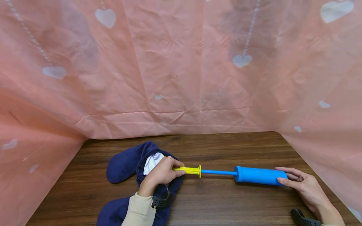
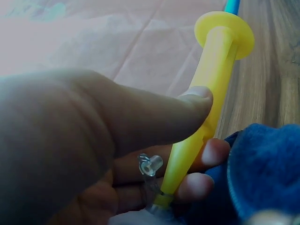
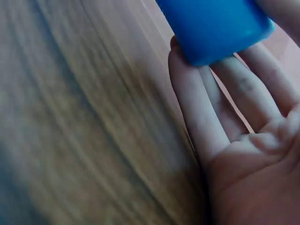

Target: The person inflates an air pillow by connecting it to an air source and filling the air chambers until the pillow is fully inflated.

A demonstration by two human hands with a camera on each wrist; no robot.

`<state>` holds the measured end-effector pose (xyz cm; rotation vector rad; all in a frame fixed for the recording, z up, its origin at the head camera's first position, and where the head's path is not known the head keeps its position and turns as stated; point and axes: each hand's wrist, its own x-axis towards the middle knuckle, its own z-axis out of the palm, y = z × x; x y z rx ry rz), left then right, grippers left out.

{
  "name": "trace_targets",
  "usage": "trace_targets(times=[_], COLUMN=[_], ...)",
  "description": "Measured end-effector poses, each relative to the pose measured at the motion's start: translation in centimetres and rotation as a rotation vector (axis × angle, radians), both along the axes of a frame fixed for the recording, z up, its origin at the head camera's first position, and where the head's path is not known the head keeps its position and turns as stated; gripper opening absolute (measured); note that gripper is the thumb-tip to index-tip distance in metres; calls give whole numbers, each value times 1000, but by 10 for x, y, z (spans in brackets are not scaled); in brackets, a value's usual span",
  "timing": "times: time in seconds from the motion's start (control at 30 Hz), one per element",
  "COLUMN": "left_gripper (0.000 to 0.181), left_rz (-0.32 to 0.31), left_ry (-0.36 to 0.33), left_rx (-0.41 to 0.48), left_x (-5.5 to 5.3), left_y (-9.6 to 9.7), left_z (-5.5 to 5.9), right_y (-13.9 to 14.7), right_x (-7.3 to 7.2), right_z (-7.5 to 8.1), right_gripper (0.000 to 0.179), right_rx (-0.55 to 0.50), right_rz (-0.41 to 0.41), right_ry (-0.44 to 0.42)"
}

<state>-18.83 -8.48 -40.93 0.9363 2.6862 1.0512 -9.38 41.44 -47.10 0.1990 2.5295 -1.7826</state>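
Note:
A hand pump lies sideways between the two hands, with a blue barrel [image 1: 258, 175], a thin blue rod [image 1: 217, 172] drawn well out, and a yellow tapered nozzle [image 1: 193, 170]. My left hand [image 1: 165, 171] pinches the nozzle between thumb and fingers. At the nozzle's narrow tip, the left wrist view shows a clear plastic valve [image 2: 151, 165] with its small cap off to one side. The barrel's far end is held by my right hand [image 1: 304, 186], thumb on the near side and fingers behind. Under the left hand lies a navy plush neck pillow [image 1: 124, 164], unzipped on white lining [image 1: 152, 162].
The brown wooden table [image 1: 215, 204] carries everything. A pink curtain [image 1: 181, 69] with white hearts hangs along the back and both sides. Black wrist straps [image 1: 161, 200] sit on both wrists.

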Motion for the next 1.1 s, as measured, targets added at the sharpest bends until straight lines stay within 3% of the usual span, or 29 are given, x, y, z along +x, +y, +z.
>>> trace_targets(times=[0.13,0.5,0.73,1.1], left_gripper=[6,6,6,7], left_rz=[-7,-18,-24,-16], left_ry=[-3,18,31,5], left_rx=[-2,-6,-10,-30], left_x=[0,0,1,1], left_y=[0,2,2,5], left_z=[0,3,3,0], right_y=[-13,-76,-112,-118], right_x=[-2,-17,-25,-23], right_z=[3,11,11,9], right_gripper=[40,40,46,50], right_rx=[60,-55,-55,-28], right_rz=[-1,2,-15,-22], right_ry=[-46,-53,-67,-47])
